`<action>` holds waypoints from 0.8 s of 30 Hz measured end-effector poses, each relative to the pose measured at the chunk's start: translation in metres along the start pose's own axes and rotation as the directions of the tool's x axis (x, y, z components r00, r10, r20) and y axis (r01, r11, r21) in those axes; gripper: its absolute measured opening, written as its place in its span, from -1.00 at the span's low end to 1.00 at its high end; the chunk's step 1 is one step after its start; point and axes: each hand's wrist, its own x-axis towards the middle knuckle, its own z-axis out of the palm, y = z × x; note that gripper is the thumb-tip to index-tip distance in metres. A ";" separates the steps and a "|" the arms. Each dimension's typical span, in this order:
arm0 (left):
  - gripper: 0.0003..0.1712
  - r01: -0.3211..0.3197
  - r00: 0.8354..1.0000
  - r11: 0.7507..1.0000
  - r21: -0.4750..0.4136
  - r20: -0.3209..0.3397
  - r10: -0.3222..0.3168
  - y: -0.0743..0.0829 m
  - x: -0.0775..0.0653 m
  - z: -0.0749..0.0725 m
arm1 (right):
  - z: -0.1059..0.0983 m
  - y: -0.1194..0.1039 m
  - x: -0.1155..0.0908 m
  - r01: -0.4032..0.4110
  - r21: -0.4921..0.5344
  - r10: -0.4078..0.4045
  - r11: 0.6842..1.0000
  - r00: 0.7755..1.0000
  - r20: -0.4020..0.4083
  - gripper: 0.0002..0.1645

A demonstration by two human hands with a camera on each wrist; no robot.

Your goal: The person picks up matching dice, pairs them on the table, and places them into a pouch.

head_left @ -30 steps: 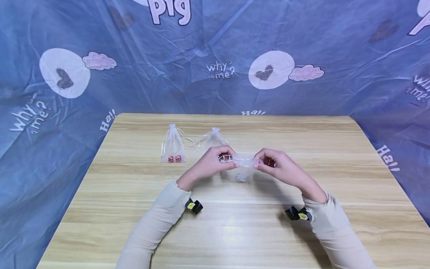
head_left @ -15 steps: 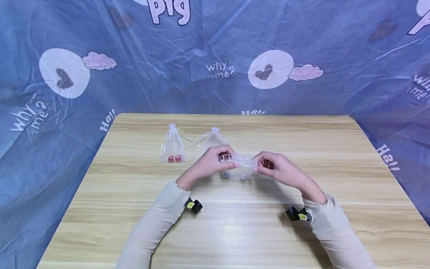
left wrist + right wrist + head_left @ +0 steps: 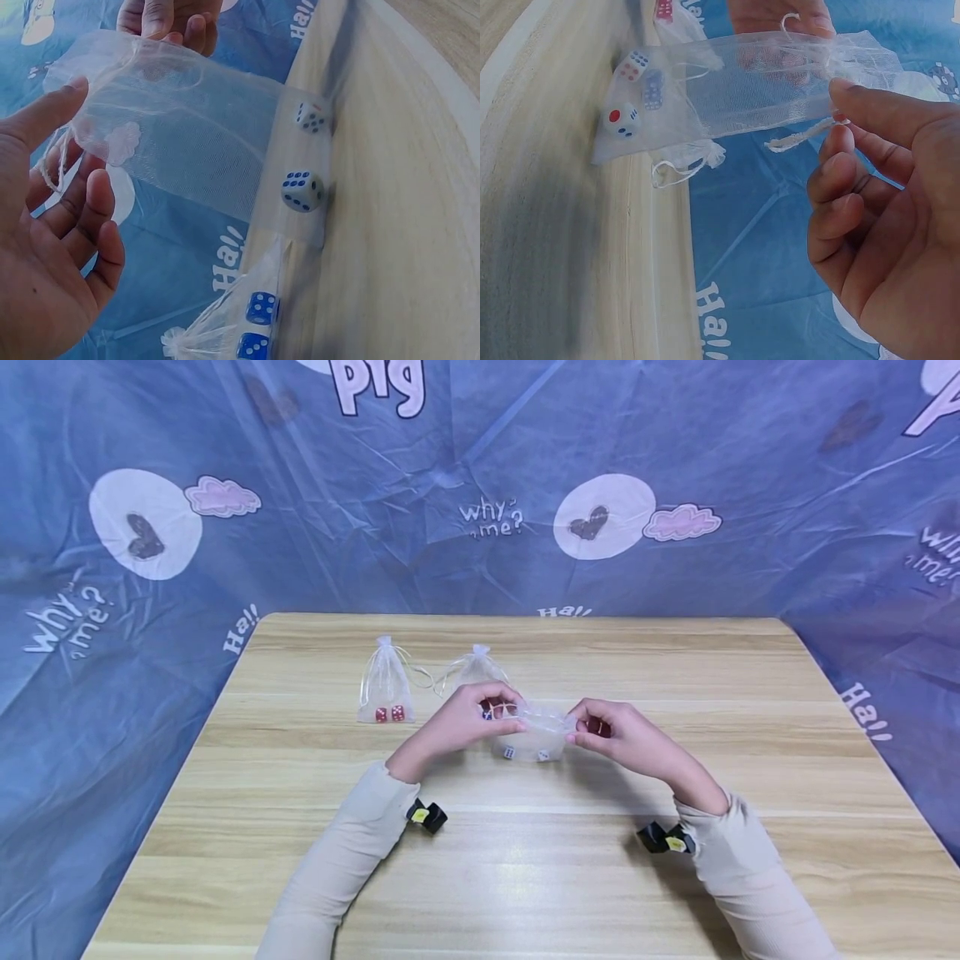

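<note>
A sheer white organza drawstring bag (image 3: 531,742) stands upright between my hands in the head view, two white dice (image 3: 302,191) at its bottom. My left hand (image 3: 468,718) holds the left side of its mouth, thumb in front and fingers behind; a white cord (image 3: 54,161) hangs loosely by those fingers. My right hand (image 3: 618,731) pinches the right side of the mouth between thumb and index finger, with another cord (image 3: 799,140) hanging there. In the left wrist view, the bag's base touches or nearly touches the table.
Behind my left hand stands a closed organza bag (image 3: 477,670) with blue dice (image 3: 261,307). Farther left is another closed bag (image 3: 385,681) with red dice (image 3: 397,713). The wooden table (image 3: 517,877) ends at a blue printed cloth (image 3: 412,552).
The bag's base has settled, and its two dice now lie apart at the corners. My left hand has shifted slightly left; my right hand has dropped a little and then stayed.
</note>
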 end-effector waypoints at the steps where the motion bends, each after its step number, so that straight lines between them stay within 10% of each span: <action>1: -0.67 0.001 1.000 1.000 0.013 -0.005 -0.001 0.000 0.000 0.000 | 0.000 0.000 0.000 0.000 0.002 0.000 1.000 1.000 0.001 -0.95; 24: -0.77 0.012 1.000 1.000 -0.012 -0.026 -0.013 -0.002 -0.003 -0.010 | -0.006 0.007 0.000 -0.011 -0.012 0.011 1.000 1.000 -0.025 -0.95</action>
